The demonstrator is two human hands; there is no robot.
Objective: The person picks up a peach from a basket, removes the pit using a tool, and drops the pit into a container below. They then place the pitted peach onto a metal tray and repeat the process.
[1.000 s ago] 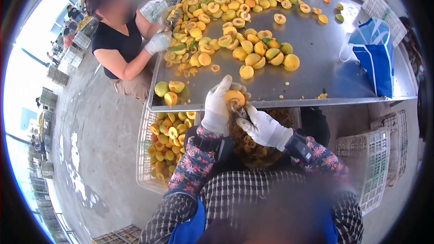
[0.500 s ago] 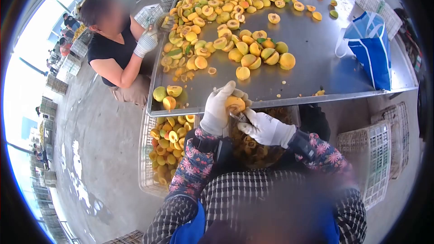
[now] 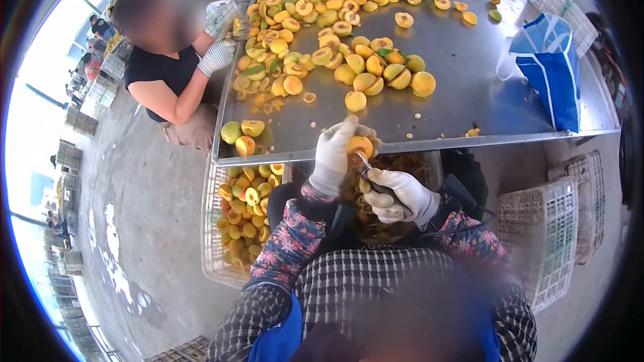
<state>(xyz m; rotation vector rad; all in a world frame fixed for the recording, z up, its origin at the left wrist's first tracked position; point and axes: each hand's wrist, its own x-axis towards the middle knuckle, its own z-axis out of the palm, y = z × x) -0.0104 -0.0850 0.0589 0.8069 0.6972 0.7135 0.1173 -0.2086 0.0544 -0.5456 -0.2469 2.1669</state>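
Observation:
My left hand (image 3: 333, 156), in a white glove, grips a yellow-orange peach half (image 3: 360, 145) just in front of the near edge of the metal table (image 3: 463, 74). My right hand (image 3: 401, 196), also gloved, holds a small pitting tool (image 3: 368, 169) whose tip touches the underside of the fruit. Below both hands sits a container of pits and scraps (image 3: 376, 218). A pile of peaches and peach halves (image 3: 315, 20) covers the table's far left part.
A person in a black top (image 3: 164, 77) with gloved hands works at the table's left side. A white crate of peach halves (image 3: 245, 218) stands under the near-left corner. A blue bag (image 3: 550, 70) lies on the right; an empty crate (image 3: 547, 228) stands lower right.
My right hand has pulled down and back a little, so the tool's shaft now shows under the fruit. The view has shifted slightly; the other person has leaned further along the table.

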